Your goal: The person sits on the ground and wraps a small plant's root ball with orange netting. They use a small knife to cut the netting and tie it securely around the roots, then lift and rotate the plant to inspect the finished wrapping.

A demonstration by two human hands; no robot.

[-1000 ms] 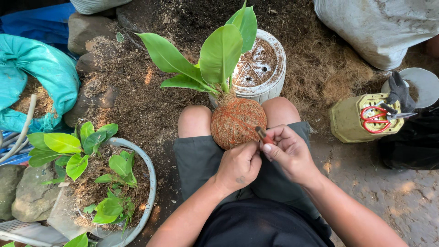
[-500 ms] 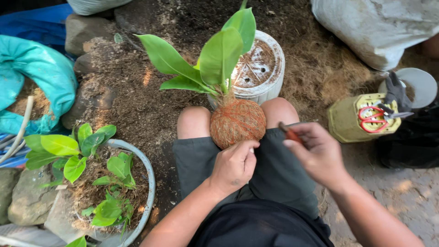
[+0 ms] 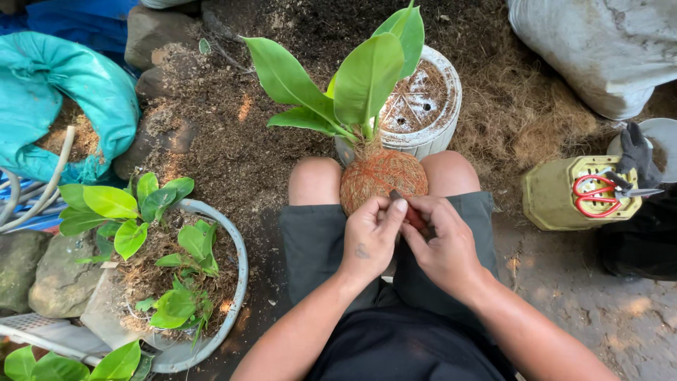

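While the person sits with knees apart, the left hand [image 3: 370, 240] and right hand [image 3: 444, 247] meet just in front of a fibre-wrapped root ball [image 3: 381, 176] that rests between the knees. Fingers of the right hand are closed on a small reddish tool [image 3: 410, 212], and the left thumb and fingertips pinch at its tip, touching the ball. Broad green leaves [image 3: 360, 77] rise from the ball. Just behind stands an upturned white pot [image 3: 423, 113] on loose soil. To the left lies a basin of seedlings [image 3: 233, 247]; to the right, red scissors [image 3: 599, 194] sit on a yellow-green container [image 3: 550, 204]. Farther off are a teal sack [image 3: 63, 85] and a grey sack [image 3: 599, 49].
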